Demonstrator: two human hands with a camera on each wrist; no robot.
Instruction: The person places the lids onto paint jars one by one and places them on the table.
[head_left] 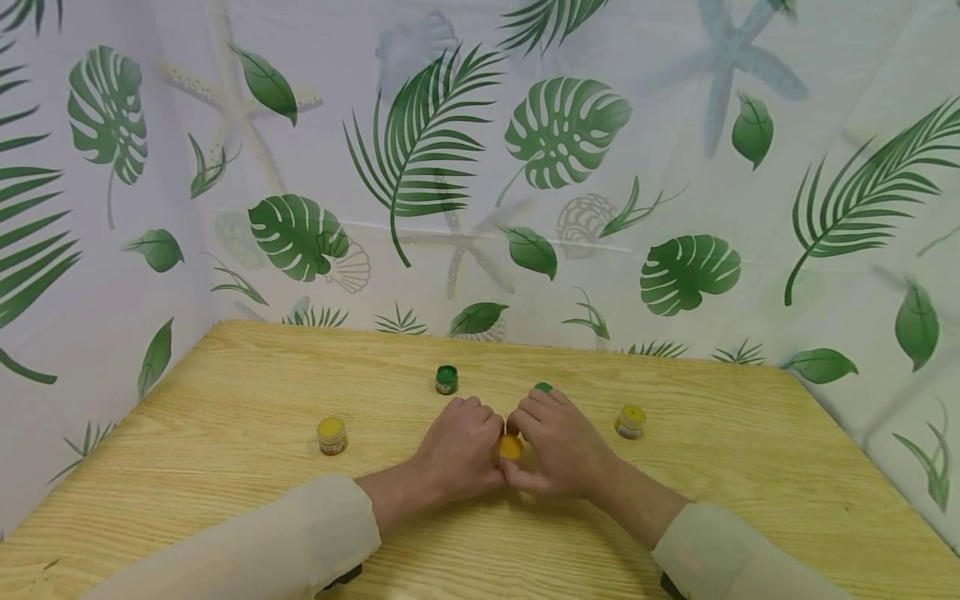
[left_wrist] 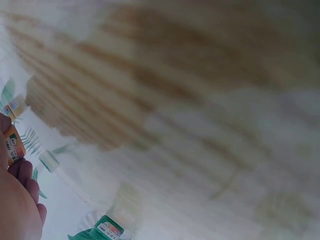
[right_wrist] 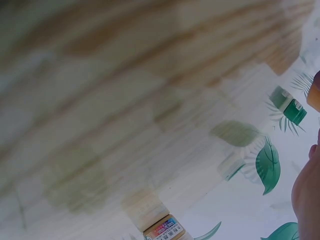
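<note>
A small orange paint jar (head_left: 512, 448) is between my two hands, low over the wooden table. My left hand (head_left: 461, 446) grips it from the left; in the left wrist view its printed label faces the camera and fingers curl beneath the jar (left_wrist: 14, 145). From the other side my right hand (head_left: 558, 442) holds it, thumb near the front and fingers bent over. The hands hide much of the jar, so whether its lid is on cannot be told. Just beyond the right knuckles shows a green round piece (head_left: 543, 387), mostly covered.
A green paint jar (head_left: 447, 380) stands behind the left hand. One yellow-topped jar (head_left: 332, 436) is to the left, another (head_left: 631, 422) to the right. The wooden table (head_left: 225, 392) ends against a leaf-patterned cloth (head_left: 450, 275) at back and sides.
</note>
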